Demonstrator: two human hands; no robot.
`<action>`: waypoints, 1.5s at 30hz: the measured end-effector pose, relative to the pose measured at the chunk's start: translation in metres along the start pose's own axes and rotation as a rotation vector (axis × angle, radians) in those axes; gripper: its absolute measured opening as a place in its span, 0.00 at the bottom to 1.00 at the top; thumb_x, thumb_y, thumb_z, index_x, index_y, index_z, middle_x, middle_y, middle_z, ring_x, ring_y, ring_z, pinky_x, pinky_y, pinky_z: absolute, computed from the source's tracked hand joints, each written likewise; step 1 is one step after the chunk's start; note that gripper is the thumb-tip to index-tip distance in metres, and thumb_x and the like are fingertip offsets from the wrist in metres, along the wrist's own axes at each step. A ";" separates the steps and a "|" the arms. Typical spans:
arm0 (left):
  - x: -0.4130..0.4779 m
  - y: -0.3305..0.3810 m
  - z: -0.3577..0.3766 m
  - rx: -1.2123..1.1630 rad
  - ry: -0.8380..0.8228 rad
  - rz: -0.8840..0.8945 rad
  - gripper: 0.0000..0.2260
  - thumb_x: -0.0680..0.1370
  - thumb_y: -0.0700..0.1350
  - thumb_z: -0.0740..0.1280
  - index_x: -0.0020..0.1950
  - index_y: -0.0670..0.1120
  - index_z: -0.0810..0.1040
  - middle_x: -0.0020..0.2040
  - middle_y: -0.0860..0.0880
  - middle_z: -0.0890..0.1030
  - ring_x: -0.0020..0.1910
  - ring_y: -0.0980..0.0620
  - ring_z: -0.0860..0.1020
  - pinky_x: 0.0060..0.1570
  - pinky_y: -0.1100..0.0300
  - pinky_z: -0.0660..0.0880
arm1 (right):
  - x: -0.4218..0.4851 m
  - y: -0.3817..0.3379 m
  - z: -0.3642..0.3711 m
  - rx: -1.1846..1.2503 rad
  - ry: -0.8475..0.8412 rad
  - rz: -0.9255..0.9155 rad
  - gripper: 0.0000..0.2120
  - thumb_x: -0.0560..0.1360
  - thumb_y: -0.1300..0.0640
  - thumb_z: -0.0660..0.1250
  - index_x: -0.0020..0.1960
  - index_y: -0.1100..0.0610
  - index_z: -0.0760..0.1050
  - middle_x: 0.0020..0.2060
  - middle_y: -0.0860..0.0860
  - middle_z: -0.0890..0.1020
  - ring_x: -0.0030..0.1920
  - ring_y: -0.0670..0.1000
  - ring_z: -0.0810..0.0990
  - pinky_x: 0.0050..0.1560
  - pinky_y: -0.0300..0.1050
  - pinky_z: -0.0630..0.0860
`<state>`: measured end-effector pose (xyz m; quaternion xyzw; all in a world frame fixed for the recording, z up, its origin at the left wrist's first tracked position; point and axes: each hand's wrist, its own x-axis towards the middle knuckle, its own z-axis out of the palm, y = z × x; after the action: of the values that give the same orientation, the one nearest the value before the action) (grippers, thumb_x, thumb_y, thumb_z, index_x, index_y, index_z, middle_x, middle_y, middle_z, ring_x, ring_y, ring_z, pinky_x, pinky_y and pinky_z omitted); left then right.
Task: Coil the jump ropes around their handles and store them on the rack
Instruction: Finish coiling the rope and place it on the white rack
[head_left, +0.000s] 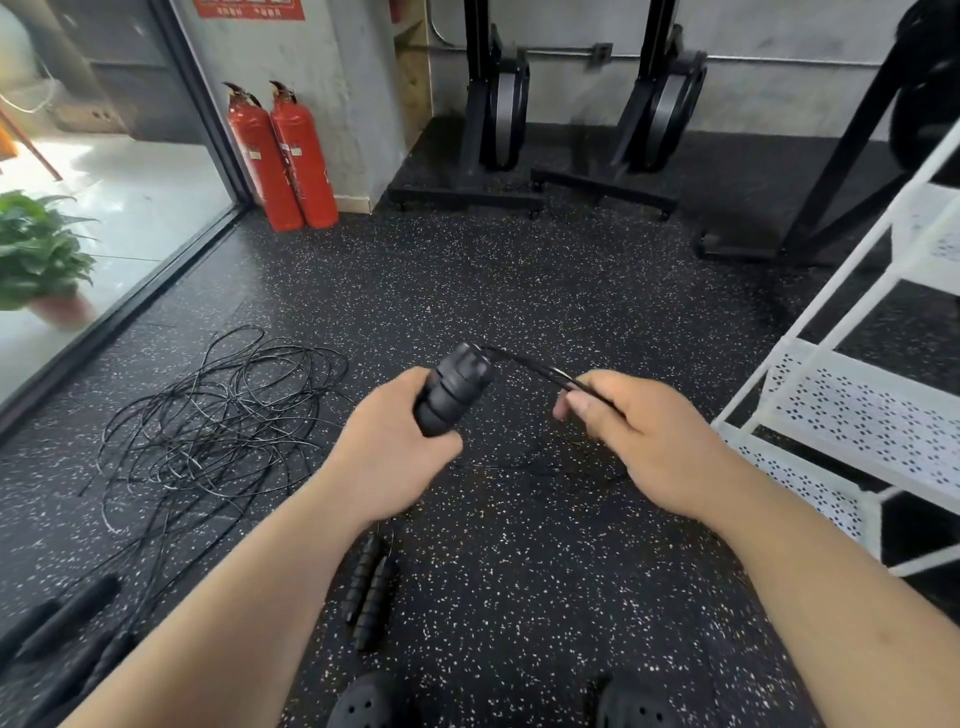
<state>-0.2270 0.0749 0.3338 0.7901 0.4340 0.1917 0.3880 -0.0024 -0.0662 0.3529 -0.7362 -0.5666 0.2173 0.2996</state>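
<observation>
The left hand (395, 447) is clenched round a black bundle of handles (457, 387), fingers wrapped about its lower half and the upper half sticking out above the fist, tilted up and to the right. The bundle looks ribbed, perhaps from cord already wound on it, though the blur makes that hard to confirm. From its top a short stretch of black cord (535, 368) runs right to the right hand (644, 436), which pinches it between the thumb and curled fingers. The two hands are near each other, above the speckled floor (519, 291).

A loose tangle of ropes (218, 415) lies on the floor to the left of the hands. A pair of black handles (371, 587) lies side by side on the floor under the left forearm, and more handles (62, 618) lie at the lower left. The white rack (852, 415) stands to the right, just beside the right hand.
</observation>
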 end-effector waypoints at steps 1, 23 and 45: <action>0.003 -0.002 0.000 -0.100 0.014 -0.046 0.10 0.73 0.39 0.74 0.49 0.49 0.78 0.35 0.53 0.77 0.28 0.59 0.70 0.31 0.66 0.70 | 0.000 0.000 0.000 0.018 0.004 -0.004 0.11 0.87 0.43 0.57 0.53 0.37 0.78 0.38 0.56 0.81 0.33 0.56 0.75 0.38 0.55 0.75; -0.012 0.014 0.038 -1.129 -0.337 -0.351 0.16 0.80 0.37 0.71 0.68 0.39 0.82 0.60 0.40 0.85 0.37 0.51 0.77 0.39 0.53 0.78 | 0.003 -0.002 0.059 -0.171 -0.151 0.079 0.13 0.88 0.50 0.57 0.48 0.46 0.75 0.37 0.48 0.82 0.35 0.51 0.80 0.36 0.49 0.72; -0.026 0.020 0.056 -1.155 -0.414 -0.212 0.22 0.75 0.40 0.70 0.70 0.44 0.82 0.49 0.46 0.79 0.39 0.50 0.76 0.41 0.53 0.78 | 0.004 0.000 0.056 -0.094 -0.003 0.104 0.12 0.88 0.50 0.59 0.53 0.49 0.80 0.39 0.47 0.83 0.39 0.50 0.81 0.41 0.51 0.73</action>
<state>-0.1943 0.0216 0.3153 0.4260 0.2521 0.1990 0.8458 -0.0378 -0.0514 0.3125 -0.7776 -0.5375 0.2067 0.2523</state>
